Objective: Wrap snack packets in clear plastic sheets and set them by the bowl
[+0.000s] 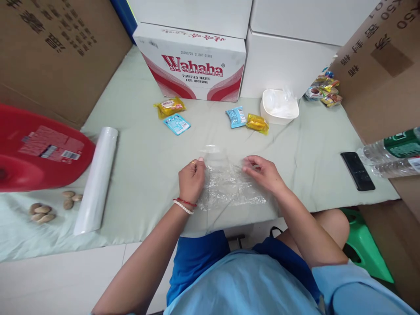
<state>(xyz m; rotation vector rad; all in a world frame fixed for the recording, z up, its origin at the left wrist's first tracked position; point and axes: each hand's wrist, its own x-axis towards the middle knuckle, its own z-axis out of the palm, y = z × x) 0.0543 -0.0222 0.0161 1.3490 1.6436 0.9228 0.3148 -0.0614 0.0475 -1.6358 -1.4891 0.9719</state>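
A clear, crinkled plastic bag [228, 186] lies on the pale green cloth [147, 148] just in front of me. My left hand [192, 177], with a red and a white bracelet at the wrist, pinches the bag's upper left edge. My right hand [262, 171] pinches its upper right edge. Both hands have fingers closed on the film. Beyond the bag lie small snack packets: a yellow one [169, 106] and a blue one [177, 124] on the left, a blue one [236, 117] and a yellow one [257, 123] on the right.
A roll of white bags [96, 179] lies at left beside a red basin [36, 148] and several nuts [41, 212]. A white bowl [278, 107], a Wahaha carton [193, 61], more snacks [323, 89], a black phone [357, 170], water bottles [393, 151] and cardboard boxes [55, 48] ring the cloth.
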